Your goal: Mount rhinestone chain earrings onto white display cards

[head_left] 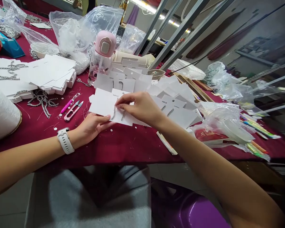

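Open left hand steadied a white rectangular card; pinched right hand touched its silver chain; chained white cards lay ahead, blank white card stacks left.

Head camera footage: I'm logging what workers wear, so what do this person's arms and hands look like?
Both arms are bare, no sleeves in view, and the left hand and right hand wear no gloves. A white wristwatch with a segmented strap circles the left wrist; the right wrist is bare.

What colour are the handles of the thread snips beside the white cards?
The thread snips have pink handles, seen best in the head view.
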The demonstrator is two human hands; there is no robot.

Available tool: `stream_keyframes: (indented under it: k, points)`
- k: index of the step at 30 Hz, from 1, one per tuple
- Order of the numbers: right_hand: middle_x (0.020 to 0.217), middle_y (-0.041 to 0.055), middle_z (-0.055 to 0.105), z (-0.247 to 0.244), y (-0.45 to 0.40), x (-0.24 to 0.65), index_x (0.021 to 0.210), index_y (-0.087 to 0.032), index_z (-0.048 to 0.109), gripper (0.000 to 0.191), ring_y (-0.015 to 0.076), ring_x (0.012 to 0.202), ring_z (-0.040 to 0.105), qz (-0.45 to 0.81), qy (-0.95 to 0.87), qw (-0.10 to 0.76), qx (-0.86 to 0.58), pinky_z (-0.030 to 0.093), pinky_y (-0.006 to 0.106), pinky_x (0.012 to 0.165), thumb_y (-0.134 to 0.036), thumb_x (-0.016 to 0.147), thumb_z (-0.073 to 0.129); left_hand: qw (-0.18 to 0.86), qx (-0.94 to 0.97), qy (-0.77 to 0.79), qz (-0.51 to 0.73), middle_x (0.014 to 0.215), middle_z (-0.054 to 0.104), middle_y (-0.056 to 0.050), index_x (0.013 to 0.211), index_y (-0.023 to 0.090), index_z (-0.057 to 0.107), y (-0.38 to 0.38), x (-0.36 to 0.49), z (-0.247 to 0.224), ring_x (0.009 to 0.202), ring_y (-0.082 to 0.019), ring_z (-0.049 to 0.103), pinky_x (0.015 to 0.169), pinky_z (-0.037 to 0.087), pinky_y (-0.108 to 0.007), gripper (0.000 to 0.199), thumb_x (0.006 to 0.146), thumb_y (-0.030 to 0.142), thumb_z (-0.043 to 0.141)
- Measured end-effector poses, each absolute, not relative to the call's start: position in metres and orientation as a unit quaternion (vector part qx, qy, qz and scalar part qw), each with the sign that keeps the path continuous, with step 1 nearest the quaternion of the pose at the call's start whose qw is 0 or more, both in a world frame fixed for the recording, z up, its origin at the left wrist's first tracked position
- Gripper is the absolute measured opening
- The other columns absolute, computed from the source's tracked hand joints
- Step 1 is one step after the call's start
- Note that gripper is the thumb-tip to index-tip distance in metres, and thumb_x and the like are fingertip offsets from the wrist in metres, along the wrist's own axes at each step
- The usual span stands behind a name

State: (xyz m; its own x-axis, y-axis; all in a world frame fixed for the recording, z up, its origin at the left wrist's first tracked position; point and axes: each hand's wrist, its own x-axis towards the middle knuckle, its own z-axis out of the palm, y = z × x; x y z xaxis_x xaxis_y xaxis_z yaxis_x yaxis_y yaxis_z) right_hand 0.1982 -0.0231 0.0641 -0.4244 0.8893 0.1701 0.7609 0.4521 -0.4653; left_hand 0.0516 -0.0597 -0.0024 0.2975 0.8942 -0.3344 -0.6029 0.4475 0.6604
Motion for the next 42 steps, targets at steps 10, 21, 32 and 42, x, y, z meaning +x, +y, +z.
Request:
stream_keyframes:
  k: [10,21,32,42]
  points:
    - [0.074,0.0006,0.070,0.060,-0.024,0.201,0.073,-0.016,0.070,0.018,0.0122,0.070,0.060,0.147,-0.833,0.212,-0.490,0.046,0.026,0.070,-0.007,0.070,0.055,0.776,0.218,0.345,0.481,0.067,0.058,0.001,0.066,0.010,0.061,-0.060,0.050,-0.004,0.070,-0.008,0.055,0.081,0.052,-0.027,0.015,0.071,-0.003,0.057]
    - [0.072,0.0006,0.069,0.052,-0.024,0.200,0.072,-0.016,0.068,0.017,0.0115,0.067,0.058,0.147,-0.837,0.224,-0.477,0.044,0.025,0.067,-0.007,0.070,0.053,0.773,0.211,0.344,0.490,0.065,0.057,0.001,0.066,0.010,0.059,-0.061,0.051,-0.003,0.067,-0.007,0.055,0.083,0.053,-0.029,0.015,0.069,-0.005,0.057]
    - [0.079,0.0015,0.070,0.053,-0.026,0.202,0.073,-0.018,0.069,0.018,0.0144,0.078,0.059,0.136,-0.845,0.207,-0.475,0.042,0.029,0.073,-0.008,0.071,0.054,0.772,0.221,0.332,0.494,0.073,0.062,-0.001,0.075,0.011,0.064,-0.060,0.051,-0.006,0.071,-0.009,0.058,0.078,0.054,-0.027,0.017,0.070,-0.004,0.058]
    - [0.095,0.0030,0.067,0.050,-0.032,0.200,0.070,-0.023,0.070,0.009,0.0235,0.102,0.049,0.141,-0.805,0.237,-0.526,0.030,0.045,0.089,-0.017,0.072,0.063,0.770,0.235,0.325,0.496,0.071,0.064,-0.002,0.073,0.009,0.066,-0.060,0.050,-0.004,0.069,-0.011,0.059,0.076,0.052,-0.028,0.014,0.067,-0.002,0.059]
